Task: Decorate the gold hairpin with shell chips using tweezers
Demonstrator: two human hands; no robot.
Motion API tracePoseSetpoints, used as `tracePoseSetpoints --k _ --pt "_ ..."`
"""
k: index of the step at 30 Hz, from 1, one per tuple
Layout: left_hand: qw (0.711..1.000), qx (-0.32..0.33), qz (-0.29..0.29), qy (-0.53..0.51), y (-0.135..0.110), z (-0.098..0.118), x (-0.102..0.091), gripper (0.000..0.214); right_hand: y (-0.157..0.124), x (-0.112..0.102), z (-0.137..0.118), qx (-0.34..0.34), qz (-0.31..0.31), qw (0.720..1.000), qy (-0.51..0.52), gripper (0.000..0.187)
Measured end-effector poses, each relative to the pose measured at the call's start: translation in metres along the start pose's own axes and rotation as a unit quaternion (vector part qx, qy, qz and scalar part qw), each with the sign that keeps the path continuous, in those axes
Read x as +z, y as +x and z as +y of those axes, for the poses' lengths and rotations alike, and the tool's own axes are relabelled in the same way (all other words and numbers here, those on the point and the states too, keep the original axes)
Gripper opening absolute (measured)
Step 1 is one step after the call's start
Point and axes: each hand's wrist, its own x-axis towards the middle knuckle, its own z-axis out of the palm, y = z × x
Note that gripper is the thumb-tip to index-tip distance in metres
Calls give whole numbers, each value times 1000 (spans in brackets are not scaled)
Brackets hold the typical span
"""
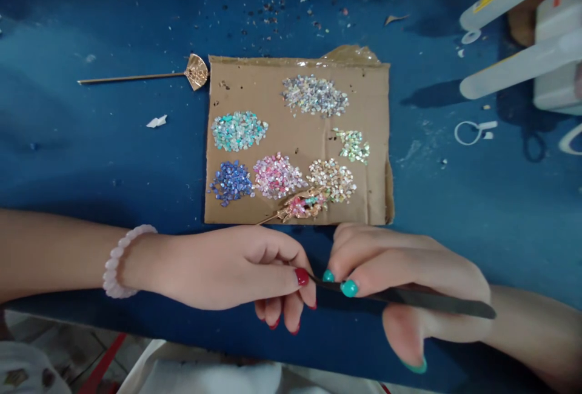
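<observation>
"Just below the near edge of the cardboard sheet (pixel 377 200), what are you observing?"

"I am viewing 2 hands meeting over 1 pair of dark tweezers (pixel 441 303). The right hand (pixel 409 267) is gripping them, 2 teal-nailed fingertips pressing near the narrow end. The left hand (pixel 213 267) is pinching that narrow end between thumb and fingers; the very tip is hiding from me. A pale bead bracelet (pixel 120 260) is circling the left wrist."

"And the decorated gold pin (pixel 304 205)?"

"It is lying on the sheet's near edge, just beyond the left hand, bearing pink and turquoise chips. Its stem is pointing down and left."

"Stock on the sheet?"

"I am counting 6 piles: silvery chips (pixel 316 96) are occupying the far side, turquoise chips (pixel 239 131) the left, green chips (pixel 354 146) the right. Blue chips (pixel 231 182), pink chips (pixel 278 176) and cream chips (pixel 331 179) are forming the nearest row."

"Anything beside it?"

"1 fan-headed gold pin (pixel 196 72) is resting on the blue table (pixel 91 157), at the sheet's far left corner."
</observation>
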Motion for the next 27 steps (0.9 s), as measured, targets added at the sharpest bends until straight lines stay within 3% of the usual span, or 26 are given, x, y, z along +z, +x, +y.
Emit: tracePoseSetpoints --k 20,27 --pt "1000 14 -10 4 -1 -2 -1 20 1 0 -1 4 -1 1000 22 24" --pt "999 19 2 25 0 -3 0 19 2 -1 -4 -4 -14 1000 -13 23"
